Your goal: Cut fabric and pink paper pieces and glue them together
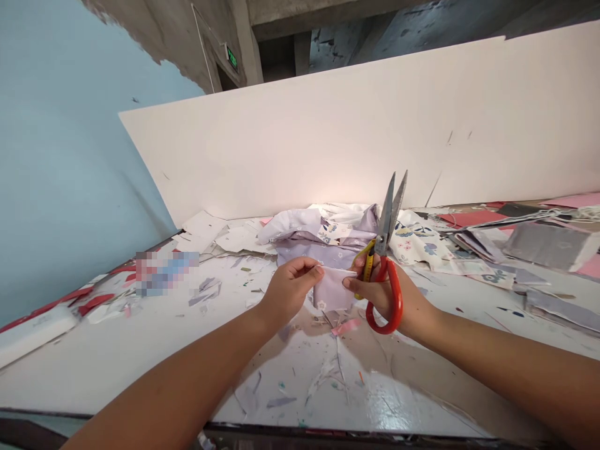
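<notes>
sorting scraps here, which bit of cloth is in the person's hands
The small pale lilac piece, held between the left hand and right hand; the bigger heap of cloth lies behind it, touched by neither hand.

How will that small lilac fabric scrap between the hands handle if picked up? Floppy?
Probably floppy: the lilac fabric scrap hangs softly from the pinch between the left hand and the right hand, with no sign of holding its own shape. It looks thin and light, so a push would likely slide or crumple it rather than move it as a stiff piece.
</notes>
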`<state>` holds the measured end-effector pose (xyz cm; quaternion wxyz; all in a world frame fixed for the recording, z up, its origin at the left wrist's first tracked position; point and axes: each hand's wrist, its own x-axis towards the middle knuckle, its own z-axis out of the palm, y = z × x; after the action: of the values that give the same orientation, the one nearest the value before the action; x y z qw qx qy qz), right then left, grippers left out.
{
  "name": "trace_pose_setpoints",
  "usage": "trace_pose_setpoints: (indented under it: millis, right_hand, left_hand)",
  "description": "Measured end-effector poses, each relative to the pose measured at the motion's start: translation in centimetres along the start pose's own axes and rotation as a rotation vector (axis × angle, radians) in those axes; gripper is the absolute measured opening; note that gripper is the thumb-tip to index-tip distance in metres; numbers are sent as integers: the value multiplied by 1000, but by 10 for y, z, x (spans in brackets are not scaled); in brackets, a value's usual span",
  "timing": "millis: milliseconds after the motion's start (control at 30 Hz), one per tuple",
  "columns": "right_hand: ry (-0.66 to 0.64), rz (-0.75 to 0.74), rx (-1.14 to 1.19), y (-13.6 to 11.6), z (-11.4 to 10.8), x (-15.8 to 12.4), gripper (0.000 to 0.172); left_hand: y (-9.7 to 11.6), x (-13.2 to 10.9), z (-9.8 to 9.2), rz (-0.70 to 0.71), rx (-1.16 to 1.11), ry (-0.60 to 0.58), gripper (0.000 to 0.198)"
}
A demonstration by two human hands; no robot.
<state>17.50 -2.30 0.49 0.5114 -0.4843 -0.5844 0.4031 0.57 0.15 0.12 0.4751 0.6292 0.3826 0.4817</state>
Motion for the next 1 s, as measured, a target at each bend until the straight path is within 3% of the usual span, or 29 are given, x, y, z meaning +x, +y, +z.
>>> trace_pose_setpoints:
  millis: [367, 1000]
  right_hand:
    - [10, 0, 16, -1, 1, -2, 20]
    - [21, -22, 17, 8, -2, 3, 21]
  left_hand:
    - [-2, -1, -1, 48, 175, 85, 26]
    - [-7, 0, -1, 42, 217, 60, 28]
